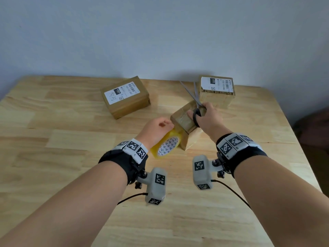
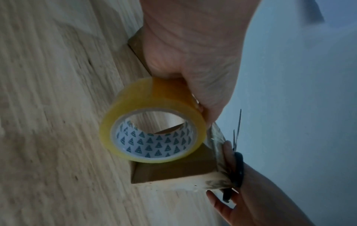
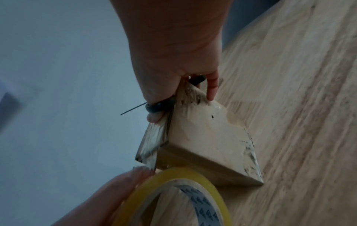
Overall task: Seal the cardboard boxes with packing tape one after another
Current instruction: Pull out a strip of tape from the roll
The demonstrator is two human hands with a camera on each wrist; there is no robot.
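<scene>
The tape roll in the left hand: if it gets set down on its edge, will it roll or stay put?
Likely to roll: the tape roll is a round hoop, and the table is smooth wood. It probably feels light, since its core is hollow. Laid flat on its side, it should stay put. The left hand grips it now.

Head camera is looking down over the pale wooden table [image 1: 71, 157]; both wrist cameras are closely sharing the yellow tape roll [image 2: 152, 122].

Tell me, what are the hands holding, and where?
Left hand grips the tape roll by its outer rim. Right hand holds the scissors by their handles, on the box.
</scene>
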